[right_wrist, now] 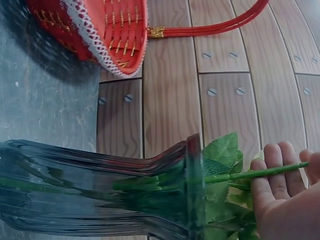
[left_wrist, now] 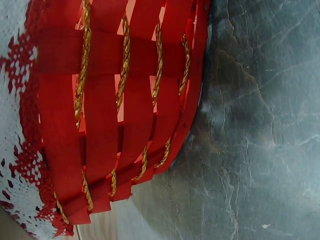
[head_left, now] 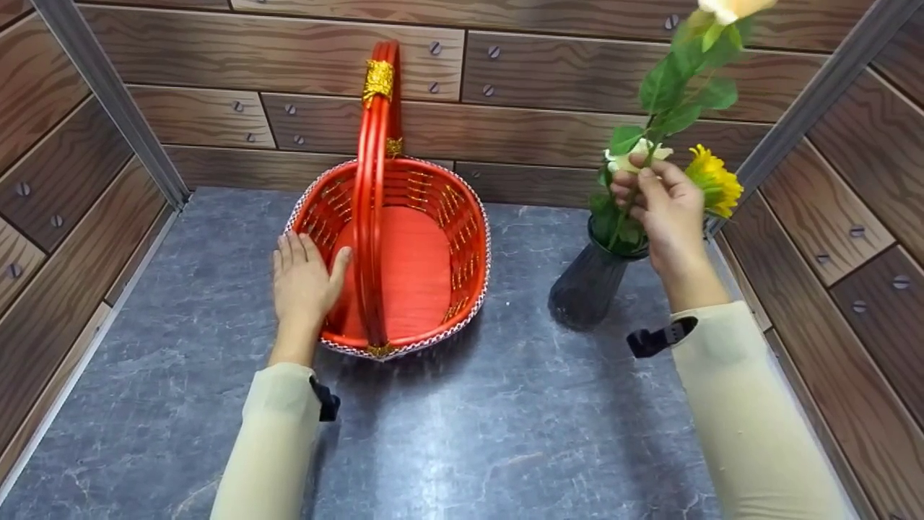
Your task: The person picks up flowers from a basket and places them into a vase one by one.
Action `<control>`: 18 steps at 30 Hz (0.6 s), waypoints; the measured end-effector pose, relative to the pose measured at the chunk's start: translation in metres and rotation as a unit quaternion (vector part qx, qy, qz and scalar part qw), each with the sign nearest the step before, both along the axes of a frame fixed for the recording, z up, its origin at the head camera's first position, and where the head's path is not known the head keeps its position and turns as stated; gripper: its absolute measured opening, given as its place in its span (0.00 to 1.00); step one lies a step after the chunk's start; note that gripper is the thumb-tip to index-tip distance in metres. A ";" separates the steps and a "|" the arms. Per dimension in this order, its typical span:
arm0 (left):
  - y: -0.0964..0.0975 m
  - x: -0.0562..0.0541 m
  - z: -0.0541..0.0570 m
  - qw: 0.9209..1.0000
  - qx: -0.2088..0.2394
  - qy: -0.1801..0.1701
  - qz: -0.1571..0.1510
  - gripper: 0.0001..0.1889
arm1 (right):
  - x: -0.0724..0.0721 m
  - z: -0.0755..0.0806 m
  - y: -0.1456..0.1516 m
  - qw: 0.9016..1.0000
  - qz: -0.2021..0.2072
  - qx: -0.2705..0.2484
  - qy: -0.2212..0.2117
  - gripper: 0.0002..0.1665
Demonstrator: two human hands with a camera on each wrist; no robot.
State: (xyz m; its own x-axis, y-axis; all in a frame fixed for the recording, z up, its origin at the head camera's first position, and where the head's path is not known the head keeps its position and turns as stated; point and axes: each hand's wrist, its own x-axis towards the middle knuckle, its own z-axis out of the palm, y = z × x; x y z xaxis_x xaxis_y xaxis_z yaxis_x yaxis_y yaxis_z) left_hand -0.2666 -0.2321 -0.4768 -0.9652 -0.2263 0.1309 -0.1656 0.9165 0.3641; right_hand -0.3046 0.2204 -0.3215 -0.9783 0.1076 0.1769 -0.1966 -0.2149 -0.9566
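A red woven basket (head_left: 415,267) with a tall arched handle stands at the centre-left in the head view. My left hand (head_left: 302,278) rests on its left rim, fingers straight and thumb spread inward; the hand is out of sight in the left wrist view, where the basket's woven side (left_wrist: 107,100) shows. Between thumb and fingers my right hand (head_left: 668,209) pinches the green stem (right_wrist: 240,175) of a pale rose (head_left: 735,7), its bloom cut off by the top edge. The stem's lower part is inside a dark ribbed glass vase (head_left: 588,285), tilted in the head view.
A white flower (head_left: 621,160), partly behind my right hand, and a yellow flower (head_left: 715,182) stand at the vase's mouth. Wood-patterned panels (head_left: 548,79) wall the back and both sides. The floor is a grey marbled surface (head_left: 462,440).
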 end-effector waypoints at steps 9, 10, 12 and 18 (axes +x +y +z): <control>0.000 -0.001 -0.002 1.000 -0.002 0.007 0.001 0.49 | 0.000 -0.006 0.004 0.998 0.037 0.055 -0.007 0.15; 0.000 -0.001 -0.002 1.000 -0.001 0.007 0.000 0.49 | 0.000 -0.006 0.004 0.997 0.041 0.060 -0.011 0.15; 0.000 -0.002 -0.003 1.000 -0.002 0.009 0.000 0.49 | -0.001 -0.007 0.004 0.996 0.048 0.077 -0.021 0.16; -0.001 0.000 -0.003 1.000 -0.002 0.009 0.002 0.50 | -0.003 -0.013 0.002 0.984 0.060 0.161 -0.042 0.18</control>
State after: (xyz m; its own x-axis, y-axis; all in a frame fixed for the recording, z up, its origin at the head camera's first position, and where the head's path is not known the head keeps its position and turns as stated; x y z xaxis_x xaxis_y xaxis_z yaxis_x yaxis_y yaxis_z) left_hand -0.2671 -0.2326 -0.4798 -0.9617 -0.2299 0.1494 -0.1629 0.9174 0.3631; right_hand -0.3071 0.2228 -0.3345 -0.9932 -0.0572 0.1017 -0.1063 0.0847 -0.9907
